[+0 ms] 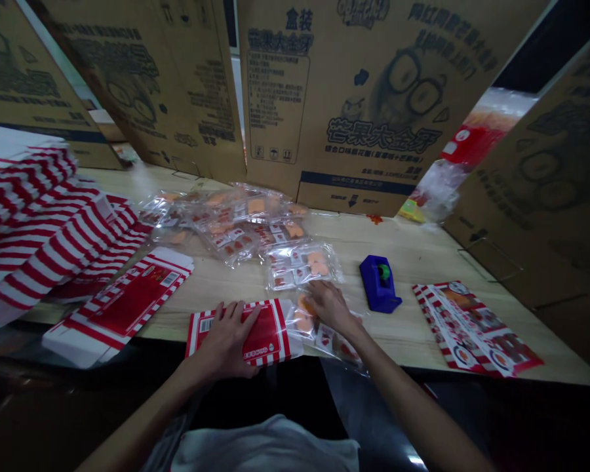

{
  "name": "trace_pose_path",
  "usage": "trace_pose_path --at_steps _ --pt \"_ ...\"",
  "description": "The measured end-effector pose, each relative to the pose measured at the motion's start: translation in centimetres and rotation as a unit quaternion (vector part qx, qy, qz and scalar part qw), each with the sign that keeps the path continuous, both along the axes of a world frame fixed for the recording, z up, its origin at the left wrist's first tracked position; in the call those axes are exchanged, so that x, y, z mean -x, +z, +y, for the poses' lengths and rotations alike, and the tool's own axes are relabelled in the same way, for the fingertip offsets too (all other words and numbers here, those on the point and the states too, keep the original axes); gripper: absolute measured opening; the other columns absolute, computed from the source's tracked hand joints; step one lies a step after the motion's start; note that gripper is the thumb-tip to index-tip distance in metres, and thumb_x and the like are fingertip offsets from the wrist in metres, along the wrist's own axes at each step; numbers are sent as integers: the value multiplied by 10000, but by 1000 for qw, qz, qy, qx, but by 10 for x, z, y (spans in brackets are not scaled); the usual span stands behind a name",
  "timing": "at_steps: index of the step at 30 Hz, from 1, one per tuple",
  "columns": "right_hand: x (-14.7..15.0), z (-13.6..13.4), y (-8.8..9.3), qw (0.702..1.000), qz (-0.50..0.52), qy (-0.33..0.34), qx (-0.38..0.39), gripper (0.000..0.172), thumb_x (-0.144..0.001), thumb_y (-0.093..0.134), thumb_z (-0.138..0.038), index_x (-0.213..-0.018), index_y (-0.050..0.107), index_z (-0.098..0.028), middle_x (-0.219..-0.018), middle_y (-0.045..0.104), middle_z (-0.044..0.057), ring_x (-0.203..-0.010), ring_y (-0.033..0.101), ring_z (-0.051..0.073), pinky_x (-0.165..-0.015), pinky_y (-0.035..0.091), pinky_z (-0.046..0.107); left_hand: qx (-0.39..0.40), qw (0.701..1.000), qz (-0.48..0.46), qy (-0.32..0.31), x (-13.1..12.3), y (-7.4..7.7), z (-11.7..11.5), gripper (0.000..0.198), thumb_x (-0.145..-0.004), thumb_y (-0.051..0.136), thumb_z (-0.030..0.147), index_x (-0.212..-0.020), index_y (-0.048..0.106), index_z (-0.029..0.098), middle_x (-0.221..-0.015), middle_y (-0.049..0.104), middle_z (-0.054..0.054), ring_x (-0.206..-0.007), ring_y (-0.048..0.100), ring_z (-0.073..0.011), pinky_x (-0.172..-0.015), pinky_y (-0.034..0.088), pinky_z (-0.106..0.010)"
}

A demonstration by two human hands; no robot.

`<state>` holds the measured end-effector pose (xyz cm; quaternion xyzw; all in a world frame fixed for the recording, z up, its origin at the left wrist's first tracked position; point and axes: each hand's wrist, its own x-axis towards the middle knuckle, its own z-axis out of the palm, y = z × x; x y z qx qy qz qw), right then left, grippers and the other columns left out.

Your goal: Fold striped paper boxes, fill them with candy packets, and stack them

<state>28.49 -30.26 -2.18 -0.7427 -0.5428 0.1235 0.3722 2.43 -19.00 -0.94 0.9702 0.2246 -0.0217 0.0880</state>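
A red carton with striped edges [278, 328] lies flat at the table's front edge, its white flap to the right. My left hand [226, 344] grips it, fingers across the top and thumb at the near side. Beside that flap my right hand [328, 305] holds a clear packet with orange pieces [302, 322]; its fingertips are partly hidden. Under my right forearm lies part of another clear packet [341, 351]. Just beyond the hand is a clear sachet tray packet with orange pieces [302, 262].
Several clear packets [231, 223] are heaped behind. Striped flat cartons [54, 223] are stacked left, with one red carton [132, 298] in front. A blue tape dispenser [381, 285] and printed red cards [476, 328] sit right. Large cardboard boxes [324, 98] stand along the back.
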Motion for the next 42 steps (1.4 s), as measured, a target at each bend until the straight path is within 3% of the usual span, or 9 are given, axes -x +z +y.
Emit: trace_pose_path --at_steps 4,14,19,24,29,32,35,40,42 --pt "1 17 -17 999 34 24 2 260 -785 561 -85 -944 725 -208 -810 675 35 -740 591 191 -745 433 298 -1 999 -8 38 -7 5 -4 1078 -475 750 487 -1419 396 107 -1371 428 -271 -1264 373 -447 -1081 184 -611" --pt "29 19 -29 993 42 107 32 323 -810 474 -63 -778 746 -234 -919 699 43 -959 604 224 -1018 296 516 25 999 -33 -9 -13 -9 -3 1138 -448 782 527 -1442 366 159 -1393 420 -225 -1292 370 -412 -1119 175 -569" --pt "-3 -21 -26 983 101 -106 -108 279 -834 518 -298 -992 722 -191 -1130 673 119 -1081 594 267 -977 434 444 34 999 -7 -16 -10 -15 0 1203 -442 784 594 -1476 306 205 -1466 361 -221 -1352 309 -430 -1111 160 -598" --pt "-31 -84 -20 963 106 -248 -5 604 -792 553 -601 -1190 633 -154 -1249 617 165 -1216 517 349 -1030 401 514 44 999 -2 -6 -10 -17 -1 1186 -462 783 585 -1476 312 190 -1487 324 -240 -1368 280 -439 -1116 125 -603" --pt "20 -76 -13 934 331 -133 -2 599 -797 605 -609 -1248 589 -214 -1257 631 122 -1185 566 316 -948 491 475 64 998 -16 7 -19 -13 -9 1169 -438 803 532 -1454 350 175 -1447 362 -235 -1333 310 -445 -1109 129 -604" --pt "63 -50 -7 879 477 -19 -10 592 -793 666 -552 -1283 542 -243 -1269 631 98 -1181 580 283 -986 468 462 62 997 -36 1 -23 -14 -10 1152 -429 809 509 -1439 370 169 -1413 391 -227 -1304 331 -434 -1099 156 -599" --pt "84 -38 -2 845 535 -1 -19 579 -781 677 -540 -1251 537 -233 -1199 670 98 -1137 612 278 -987 467 454 57 996 -61 16 -20 -12 -8 1131 -433 813 493 -1426 383 167 -1378 419 -215 -1273 355 -430 -1082 195 -597" --pt "83 -48 -5 957 200 -178 -109 427 -749 640 -620 -992 635 -268 -1031 684 100 -940 665 316 -737 581 459 66 980 -143 122 -16 1 -20 1268 -339 829 616 -1423 376 140 -1324 441 -230 -1186 424 -442 -1022 298 -617" --pt "82 -39 -12 965 186 -131 -131 366 -766 665 -579 -1034 628 -332 -1103 648 103 -1015 623 350 -678 573 498 65 963 -168 198 -26 -6 -29 1128 -493 806 573 -1438 359 147 -1316 453 -233 -1174 443 -438 -999 326 -639"
